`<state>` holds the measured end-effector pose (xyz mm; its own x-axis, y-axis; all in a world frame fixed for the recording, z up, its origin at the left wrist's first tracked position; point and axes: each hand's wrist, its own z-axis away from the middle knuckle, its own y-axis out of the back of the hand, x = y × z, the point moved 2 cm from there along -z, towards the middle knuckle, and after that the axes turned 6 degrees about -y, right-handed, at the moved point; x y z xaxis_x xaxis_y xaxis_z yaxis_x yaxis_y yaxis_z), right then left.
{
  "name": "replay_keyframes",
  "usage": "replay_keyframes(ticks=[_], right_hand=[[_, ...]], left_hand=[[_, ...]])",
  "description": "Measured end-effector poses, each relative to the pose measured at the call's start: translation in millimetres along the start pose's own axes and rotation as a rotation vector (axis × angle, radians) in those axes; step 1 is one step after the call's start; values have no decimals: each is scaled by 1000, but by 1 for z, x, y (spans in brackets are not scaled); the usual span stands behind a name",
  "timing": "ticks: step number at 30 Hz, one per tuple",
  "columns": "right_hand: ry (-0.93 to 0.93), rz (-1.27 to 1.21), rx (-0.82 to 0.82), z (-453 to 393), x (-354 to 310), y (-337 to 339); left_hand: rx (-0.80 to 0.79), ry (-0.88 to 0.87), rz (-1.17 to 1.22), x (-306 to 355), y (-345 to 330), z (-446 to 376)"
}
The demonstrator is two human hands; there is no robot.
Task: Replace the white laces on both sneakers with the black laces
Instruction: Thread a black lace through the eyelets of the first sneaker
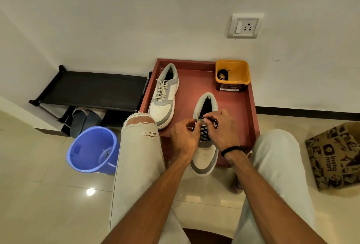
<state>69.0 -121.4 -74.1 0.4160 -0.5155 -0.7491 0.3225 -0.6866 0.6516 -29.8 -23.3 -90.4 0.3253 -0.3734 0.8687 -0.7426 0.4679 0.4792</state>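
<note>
Two sneakers on the red tray [249, 107]. Near sneaker [204, 158]: black lace [204, 133] crossed through its eyelets, toe overhanging the tray's front edge. Left hand [183, 136] and right hand [222, 128] close together at the top eyelets, each pinching a lace end; fingers hide the eyelets. Far sneaker [163, 95]: white lace [161, 89] in place. One more black lace [223, 74] coiled in the yellow tub [239, 76]. Beside the tray: blue bucket [93, 150], black shoe rack [93, 89], cardboard box [335, 156] cut off at right.
</note>
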Motion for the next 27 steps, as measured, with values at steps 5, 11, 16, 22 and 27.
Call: replay_keyframes(ticks=[5,11,16,22,27], right_hand=[[16,72,-19,-4,4,-10],[82,138,-47,-4,-1,-11],[101,158,-108,-4,-2,-9],[106,184,-102,-3,-3,-9],[86,163,-78,-4,0,-12]], left_hand=[[-1,15,31,-3,2,-2],[-17,55,57,-7,3,-4],[-23,58,67,-8,3,-4],[-28,34,71,-7,3,-4],[-19,3,50,-7,5,-5]])
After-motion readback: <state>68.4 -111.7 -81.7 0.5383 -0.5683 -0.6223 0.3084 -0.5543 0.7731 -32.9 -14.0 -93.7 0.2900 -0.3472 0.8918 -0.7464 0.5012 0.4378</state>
